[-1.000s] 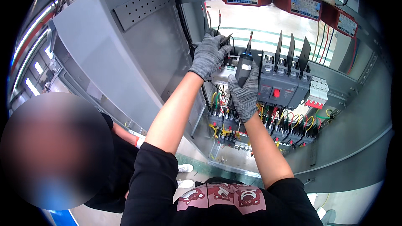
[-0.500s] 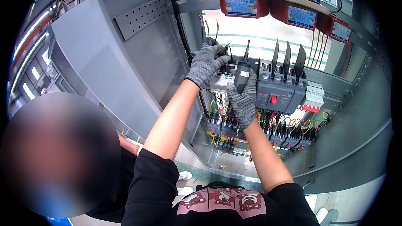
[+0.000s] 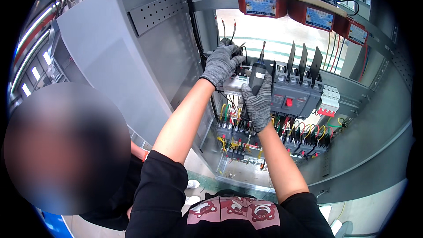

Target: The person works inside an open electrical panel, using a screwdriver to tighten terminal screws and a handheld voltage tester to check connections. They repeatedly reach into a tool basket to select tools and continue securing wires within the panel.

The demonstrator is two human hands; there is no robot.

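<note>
My left hand [image 3: 221, 65], in a grey knitted glove, is closed on thin black wires [image 3: 243, 53] at the left upright of the cabinet. Their ends stick up past the fingers. Just below it sits a small pale-grey electrical module [image 3: 237, 84]. My right hand [image 3: 259, 105], gloved the same way, grips a black power screwdriver [image 3: 257, 78], its bit pointing up and away from me. The tool partly covers the module. To its right is a large dark-grey circuit breaker [image 3: 287, 99] with a red toggle and three upright black barriers.
Red current transformers [image 3: 264, 6] hang along the top rail. A small white breaker [image 3: 329, 101] with red levers sits at the right. Below runs a row of smaller breakers [image 3: 304, 143] with coloured wires. Another person [image 3: 66, 150] is close on my left, beside the grey cabinet panel [image 3: 101, 48].
Both hands keep their holds and stay almost in place relative to the cabinet. The view has shifted slightly, and the person at the left appears a little higher.
</note>
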